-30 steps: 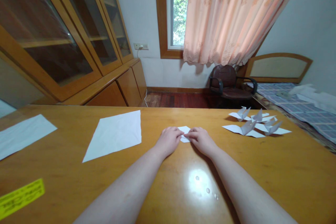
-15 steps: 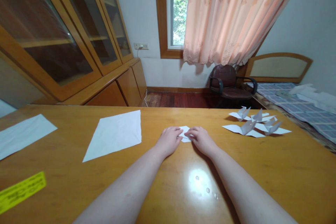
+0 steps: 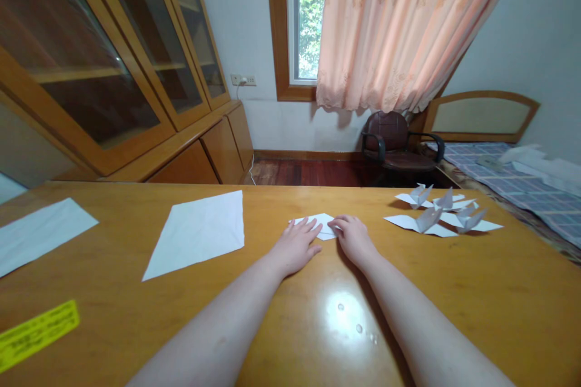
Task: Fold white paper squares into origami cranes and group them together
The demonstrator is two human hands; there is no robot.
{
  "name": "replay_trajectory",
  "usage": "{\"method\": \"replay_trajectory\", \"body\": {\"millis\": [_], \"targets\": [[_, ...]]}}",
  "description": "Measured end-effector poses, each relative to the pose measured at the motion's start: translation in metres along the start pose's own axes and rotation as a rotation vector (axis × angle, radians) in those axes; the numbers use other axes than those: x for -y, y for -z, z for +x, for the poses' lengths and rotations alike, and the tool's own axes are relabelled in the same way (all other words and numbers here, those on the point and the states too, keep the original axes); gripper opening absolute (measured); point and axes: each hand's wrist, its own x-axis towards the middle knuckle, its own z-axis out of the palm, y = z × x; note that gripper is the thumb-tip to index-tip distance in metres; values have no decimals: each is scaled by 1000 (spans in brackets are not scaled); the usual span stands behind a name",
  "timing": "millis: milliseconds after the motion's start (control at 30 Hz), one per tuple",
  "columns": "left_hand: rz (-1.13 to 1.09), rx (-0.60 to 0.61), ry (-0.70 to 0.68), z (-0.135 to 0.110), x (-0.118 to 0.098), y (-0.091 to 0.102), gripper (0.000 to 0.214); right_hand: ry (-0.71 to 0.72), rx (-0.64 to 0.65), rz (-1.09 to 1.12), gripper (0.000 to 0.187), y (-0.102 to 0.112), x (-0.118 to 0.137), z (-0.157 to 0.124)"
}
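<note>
A small folded sheet of white paper (image 3: 325,231) lies on the wooden table, with a crease or flap line across its middle. My left hand (image 3: 297,244) rests flat over its left part, fingers apart. At the paper's right end, my right hand (image 3: 354,237) has its fingers bent together and gripping the edge; the thumb is partly hidden. Both hands cover some of the folded paper, so its full outline does not show.
Several folded paper cranes (image 3: 429,219) stand on the right of the table (image 3: 281,338). To the left lie a white paper sheet (image 3: 200,233), a second sheet (image 3: 43,233) and a yellow label (image 3: 39,335). Beyond the table are a chair (image 3: 390,139) and a glass-door cabinet (image 3: 158,115).
My left hand has opened from bent fingers to a flat spread on the paper. My right hand has shifted slightly right, and more of the folded paper shows.
</note>
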Motion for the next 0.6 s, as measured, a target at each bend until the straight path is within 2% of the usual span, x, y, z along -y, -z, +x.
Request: {"method": "replay_trajectory", "body": {"millis": [267,600], "targets": [[111,-11,189,-2,0,-6,59,-53,10,-64,24,-2,-1,2],[66,-212,462,3,14,-7,59,-37,11,-50,24,-3,-4,2]]}}
